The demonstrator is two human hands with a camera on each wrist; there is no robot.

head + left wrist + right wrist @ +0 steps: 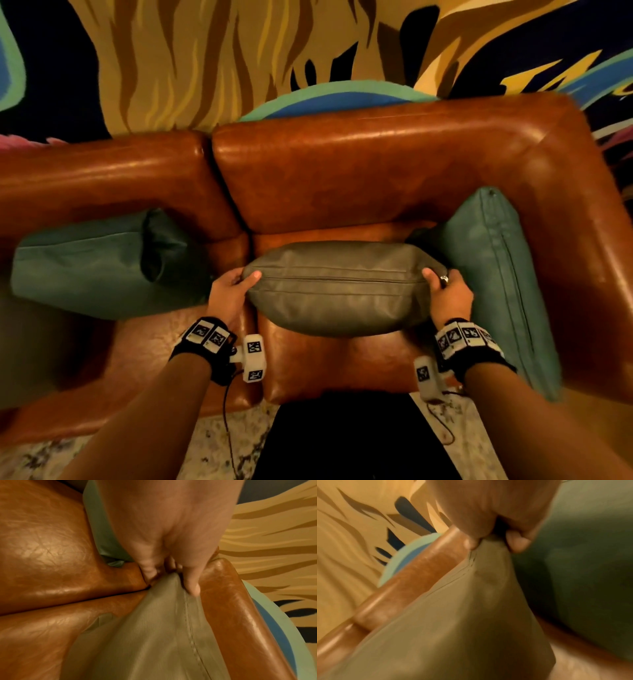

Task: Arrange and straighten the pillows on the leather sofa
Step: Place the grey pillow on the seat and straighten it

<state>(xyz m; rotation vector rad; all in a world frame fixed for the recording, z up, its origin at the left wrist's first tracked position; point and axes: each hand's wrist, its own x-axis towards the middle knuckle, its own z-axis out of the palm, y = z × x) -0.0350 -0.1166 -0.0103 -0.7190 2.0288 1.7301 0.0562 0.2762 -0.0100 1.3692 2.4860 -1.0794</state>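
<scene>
A grey-olive leather pillow (337, 287) is held over the right seat of the brown leather sofa (359, 164), its zip seam facing up. My left hand (236, 284) grips its left corner, thumb on top. My right hand (442, 284) pinches its right corner. The left wrist view shows my left hand (173, 573) bunching the grey pillow (154, 635) at its corner. My right hand (489, 540), seen from the right wrist, pinches the grey pillow (453, 615). One teal pillow (96, 267) lies on the left seat. Another teal pillow (496, 274) leans against the right armrest.
A colourful painted wall (239, 51) rises behind the sofa backrest. The right armrest (589, 257) closes off the seat on that side. Speckled floor (212, 448) and my dark clothing (342, 438) lie in front of the seat edge.
</scene>
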